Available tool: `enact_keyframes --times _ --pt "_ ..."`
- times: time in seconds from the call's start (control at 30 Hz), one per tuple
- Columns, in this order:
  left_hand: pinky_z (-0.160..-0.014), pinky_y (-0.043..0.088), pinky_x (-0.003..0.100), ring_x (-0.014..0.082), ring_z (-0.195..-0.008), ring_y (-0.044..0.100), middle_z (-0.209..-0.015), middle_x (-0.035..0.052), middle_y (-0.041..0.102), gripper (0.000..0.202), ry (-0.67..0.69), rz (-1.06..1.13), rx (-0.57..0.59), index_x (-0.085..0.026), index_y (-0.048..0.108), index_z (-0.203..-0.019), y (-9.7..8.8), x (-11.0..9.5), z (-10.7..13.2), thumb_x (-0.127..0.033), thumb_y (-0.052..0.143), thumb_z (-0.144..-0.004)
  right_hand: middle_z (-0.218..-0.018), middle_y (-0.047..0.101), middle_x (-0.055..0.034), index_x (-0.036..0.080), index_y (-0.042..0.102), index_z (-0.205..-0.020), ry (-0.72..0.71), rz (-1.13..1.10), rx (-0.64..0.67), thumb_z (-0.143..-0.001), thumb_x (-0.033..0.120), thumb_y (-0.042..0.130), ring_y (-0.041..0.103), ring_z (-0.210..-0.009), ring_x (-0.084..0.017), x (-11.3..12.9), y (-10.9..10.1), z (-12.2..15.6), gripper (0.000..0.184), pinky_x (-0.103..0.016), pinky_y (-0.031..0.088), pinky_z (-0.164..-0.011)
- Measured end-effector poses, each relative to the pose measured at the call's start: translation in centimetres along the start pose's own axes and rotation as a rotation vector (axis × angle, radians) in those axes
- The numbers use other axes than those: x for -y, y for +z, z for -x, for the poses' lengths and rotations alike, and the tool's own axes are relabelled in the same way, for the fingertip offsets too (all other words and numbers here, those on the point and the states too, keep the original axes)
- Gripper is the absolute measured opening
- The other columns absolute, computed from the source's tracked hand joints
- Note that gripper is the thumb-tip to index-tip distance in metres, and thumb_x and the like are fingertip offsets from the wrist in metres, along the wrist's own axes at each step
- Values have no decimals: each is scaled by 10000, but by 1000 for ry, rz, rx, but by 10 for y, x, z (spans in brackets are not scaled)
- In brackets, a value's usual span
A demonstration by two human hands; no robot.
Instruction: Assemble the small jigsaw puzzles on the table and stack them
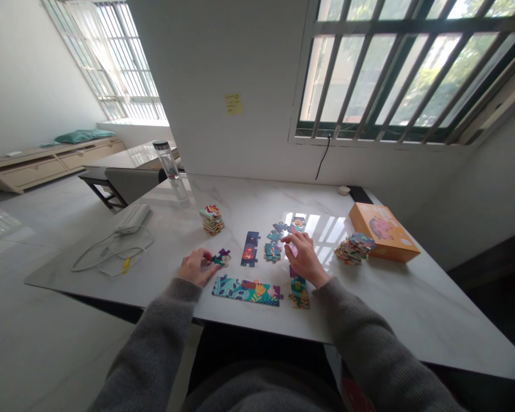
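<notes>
My left hand [196, 267] has thumb and fingertips closed at the left edge of a dark green and purple puzzle piece [221, 258], low over the table. My right hand [302, 256] hovers over loose puzzle pieces, thumb and index finger apart with nothing visible between them; it partly covers the pieces below. Left of it lie a small blue stack of puzzle pieces [272, 252] and a joined dark blue strip [249, 249] with a red shape. Nearest me are a long joined puzzle strip [245, 290] and a shorter upright strip [299, 292].
A stack of puzzle pieces [212, 220] stands at back left, a messier pile [354, 248] at right beside an orange box [381, 232]. A white cable [107, 257] and white device [134, 217] lie at left. A glass bottle [167, 162] stands at the far left edge.
</notes>
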State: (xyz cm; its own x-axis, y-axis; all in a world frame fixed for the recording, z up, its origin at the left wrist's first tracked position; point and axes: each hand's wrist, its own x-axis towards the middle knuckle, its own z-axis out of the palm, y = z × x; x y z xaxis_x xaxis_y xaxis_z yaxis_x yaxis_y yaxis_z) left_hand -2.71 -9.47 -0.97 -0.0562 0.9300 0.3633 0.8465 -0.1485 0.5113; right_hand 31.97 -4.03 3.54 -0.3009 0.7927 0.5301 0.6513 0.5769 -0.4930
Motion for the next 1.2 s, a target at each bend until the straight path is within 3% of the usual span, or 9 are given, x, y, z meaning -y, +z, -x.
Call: enact_keyframes --times 0.13,0.33,0.47,0.67,0.8,0.9,1.0,1.1,1.2 --pt "-798 543 374 219 -787 684 -858 36 719 238 -52 194 15 -219 596 -856 -6 -3 1 -455 614 -827 -981 638 -75 217 646 -1001 -19 -25 -26 -920 170 500 524 -1009 -269 1 -4 -1 173 -413 389 -936" --pt "-912 532 424 252 -903 691 -884 63 739 290 -72 399 -28 -201 639 -815 -7 -11 -3 -484 690 -782 -977 651 -68 228 654 -998 -37 -42 5 -925 166 504 535 -1024 -265 -1 2 1 178 -414 382 -946" --pt "-871 536 375 225 -850 681 -851 59 722 287 -3 573 -33 -179 644 -797 4 -44 -9 -455 720 -771 -935 651 -64 214 652 -957 -49 -93 38 -938 181 511 549 -972 -252 2 4 2 147 -410 393 -907" --pt "-839 522 344 200 -819 670 -819 43 708 201 56 669 41 -173 660 -809 31 -110 -15 -363 722 -791 -837 631 -31 213 635 -926 -59 -330 176 -1001 372 492 571 -807 -190 10 -3 4 226 -341 436 -783" --pt "-804 526 333 189 -793 672 -810 37 705 196 32 712 78 -170 638 -819 48 -124 -12 -354 708 -809 -741 573 -8 205 560 -754 -40 -349 202 -975 452 517 527 -721 -165 12 -7 9 334 -305 413 -698" --pt "-806 538 334 184 -795 676 -813 38 696 194 47 754 109 -168 617 -826 55 -124 -7 -347 691 -829 -720 539 4 204 537 -742 37 -389 231 -960 492 521 495 -685 -151 12 -8 11 362 -284 394 -647" --pt "-825 543 348 194 -861 674 -926 56 688 232 143 717 68 -175 618 -1023 57 -124 0 -293 678 -833 -677 490 18 204 511 -706 103 -443 265 -950 532 513 467 -644 -140 11 -10 11 409 -267 378 -599" --pt "-855 546 377 232 -1018 640 -1192 109 624 526 333 586 15 -210 526 -1299 56 -126 5 -232 691 -800 -641 454 25 204 481 -660 121 -471 301 -944 561 505 445 -618 -131 10 -11 11 457 -255 362 -567" --pt "-967 523 439 282 -1195 564 -1348 129 546 619 479 475 -15 -232 482 -1386 55 -127 6 -207 687 -802 -643 464 26 199 501 -671 116 -489 351 -942 567 507 441 -617 -127 10 -11 11 457 -250 356 -563"
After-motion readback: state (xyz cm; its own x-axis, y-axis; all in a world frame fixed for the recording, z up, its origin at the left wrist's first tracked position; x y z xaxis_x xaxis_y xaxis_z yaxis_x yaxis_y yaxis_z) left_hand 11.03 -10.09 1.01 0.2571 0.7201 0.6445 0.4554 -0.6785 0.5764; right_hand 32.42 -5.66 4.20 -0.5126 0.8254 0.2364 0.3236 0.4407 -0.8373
